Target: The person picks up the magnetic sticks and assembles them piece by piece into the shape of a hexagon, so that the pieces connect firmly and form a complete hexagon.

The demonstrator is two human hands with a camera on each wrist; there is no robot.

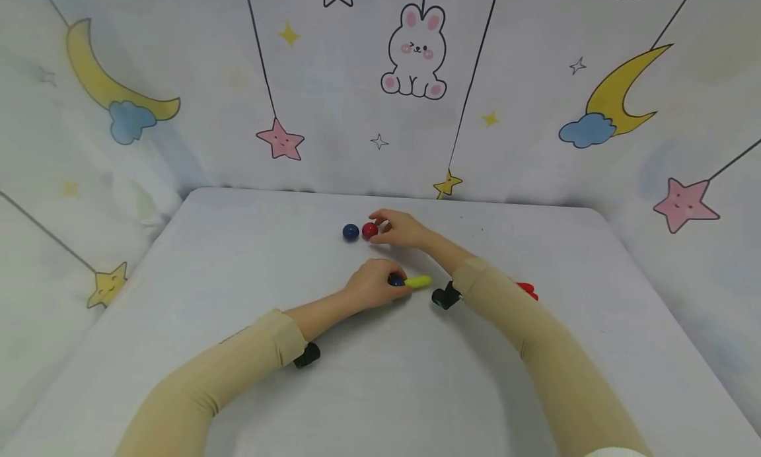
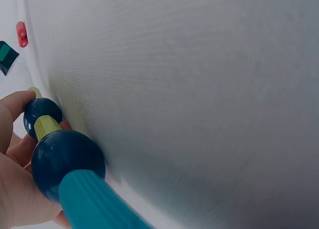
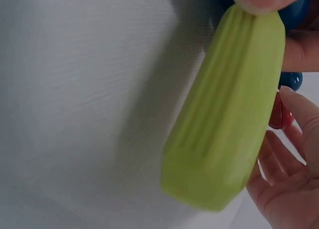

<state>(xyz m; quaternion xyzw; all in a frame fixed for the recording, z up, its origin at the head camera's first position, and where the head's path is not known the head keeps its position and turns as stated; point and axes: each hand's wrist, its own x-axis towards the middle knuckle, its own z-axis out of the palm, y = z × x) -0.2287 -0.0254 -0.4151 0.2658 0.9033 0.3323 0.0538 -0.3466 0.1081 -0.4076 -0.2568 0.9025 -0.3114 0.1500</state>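
In the head view my left hand [image 1: 374,283] grips a toy piece made of joined balls and rods. A dark blue ball [image 1: 396,280] and a yellow-green rod [image 1: 419,282] stick out from its fingertips. The left wrist view shows more of that piece: a second blue ball [image 2: 67,164] and a ridged teal rod [image 2: 99,201], partly cut off by the frame. Farther back, my right hand [image 1: 401,228] has its thumb and fingers curled round a glossy red ball [image 1: 370,230] on the table. Just left of it sits a dark blue ball [image 1: 351,232].
Red rods [image 1: 526,289] lie behind the right forearm, which partly covers them. Each wrist carries a small black camera, such as the right one [image 1: 446,296]. A white table [image 1: 238,246] backs onto a printed cloth with a rabbit [image 1: 417,51].
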